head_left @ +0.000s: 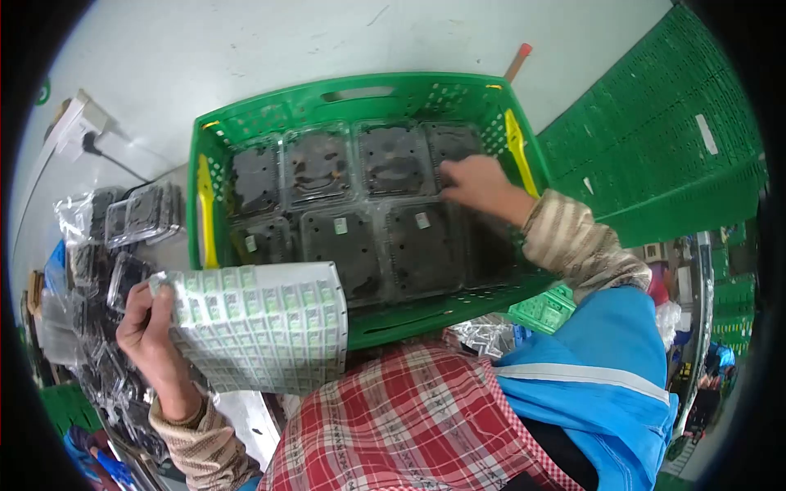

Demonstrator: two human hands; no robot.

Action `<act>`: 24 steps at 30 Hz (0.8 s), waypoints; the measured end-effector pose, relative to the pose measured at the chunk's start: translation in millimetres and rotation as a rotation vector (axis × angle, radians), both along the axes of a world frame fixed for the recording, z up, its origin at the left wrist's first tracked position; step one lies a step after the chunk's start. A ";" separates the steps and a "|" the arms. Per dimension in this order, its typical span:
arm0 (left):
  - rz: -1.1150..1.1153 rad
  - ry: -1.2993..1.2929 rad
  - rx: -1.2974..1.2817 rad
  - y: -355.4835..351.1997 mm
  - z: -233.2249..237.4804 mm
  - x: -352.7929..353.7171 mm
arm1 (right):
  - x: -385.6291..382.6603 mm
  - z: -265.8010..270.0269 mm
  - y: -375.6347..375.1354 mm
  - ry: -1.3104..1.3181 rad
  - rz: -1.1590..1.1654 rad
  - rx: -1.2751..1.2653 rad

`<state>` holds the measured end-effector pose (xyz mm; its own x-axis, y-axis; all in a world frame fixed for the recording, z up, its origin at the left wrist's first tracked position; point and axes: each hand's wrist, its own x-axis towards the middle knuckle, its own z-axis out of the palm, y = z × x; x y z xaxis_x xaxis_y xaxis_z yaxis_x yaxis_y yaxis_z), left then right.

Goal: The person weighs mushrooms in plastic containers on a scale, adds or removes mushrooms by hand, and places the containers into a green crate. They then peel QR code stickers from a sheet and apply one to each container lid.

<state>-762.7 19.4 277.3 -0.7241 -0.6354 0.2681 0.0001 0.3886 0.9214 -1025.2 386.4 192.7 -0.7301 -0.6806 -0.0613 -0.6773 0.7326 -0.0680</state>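
Note:
My left hand pinches the upper left corner of a sheet of small green-and-white stickers, which hangs over the crate's near left corner. Inside the green crate sit two rows of clear plastic boxes with dark contents. Small stickers show on three near-row boxes, one being a middle box. My right hand is over the far-right box, fingers curled together at its near edge; whether they hold anything is hidden. The forearm partly covers the near-right box.
Stacked clear boxes stand left of the crate, by a power socket with a plugged cable. A white wall rises behind. Green crates are stacked to the right, and a smaller green basket is below.

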 end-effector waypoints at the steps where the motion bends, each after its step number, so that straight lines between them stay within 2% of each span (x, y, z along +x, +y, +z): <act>1: -0.026 0.016 0.030 -4.7 -3.5 1.4 | -11.0 11.9 18.9 -0.184 -0.062 -0.034; 4: -0.033 0.028 0.070 -8.8 -10.5 -1.3 | -14.7 33.2 59.5 -0.761 -0.182 -0.144; 5: -0.010 0.033 0.106 -6.6 -10.7 -4.5 | -14.8 26.7 69.3 -0.760 -0.191 -0.134; 7: -0.015 0.030 0.126 -2.4 -9.3 -9.7 | -14.4 2.8 82.6 -0.740 -0.004 -0.076; 8: -0.012 0.032 0.136 -0.8 -7.7 -11.9 | -9.1 2.4 79.4 -0.735 -0.002 -0.074; 10: -0.029 0.038 0.115 -0.4 -4.1 -15.2 | 1.2 1.7 65.7 -0.414 -0.009 0.164; 11: -0.042 0.027 0.084 -0.5 -2.9 -15.0 | 1.7 5.8 62.6 -0.280 0.027 0.200; 12: -0.057 0.011 0.052 -0.1 -1.2 -15.4 | -7.1 8.7 62.8 -0.273 0.034 0.193; 14: -0.037 0.019 0.029 2.4 3.2 -20.3 | -36.3 20.6 63.3 -0.003 0.020 0.082; 15: -0.025 0.034 0.044 3.7 5.5 -22.4 | -54.2 29.1 56.1 -0.201 -0.063 -0.068; 16: -0.012 0.046 0.059 4.4 7.5 -23.8 | -69.9 35.4 46.0 -0.197 -0.055 -0.070; 18: -0.012 0.046 0.051 5.2 10.3 -22.3 | -93.1 40.7 24.5 -0.608 -0.128 -0.192; 20: 0.000 0.040 0.048 5.4 12.0 -21.0 | -108.4 30.9 9.9 -0.600 -0.112 -0.208; 22: 0.007 0.008 0.009 7.9 12.8 -17.6 | -127.9 3.7 2.2 -0.384 0.053 -0.085; 24: 0.043 0.007 0.011 8.1 10.5 -9.4 | -136.5 -17.4 3.5 -0.279 0.153 -0.055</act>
<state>-772.1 27.5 287.7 -0.6941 -0.6689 0.2660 -0.0096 0.3781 0.9257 -1161.7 389.9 175.4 -0.5790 -0.7892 -0.2049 -0.7291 0.6136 -0.3031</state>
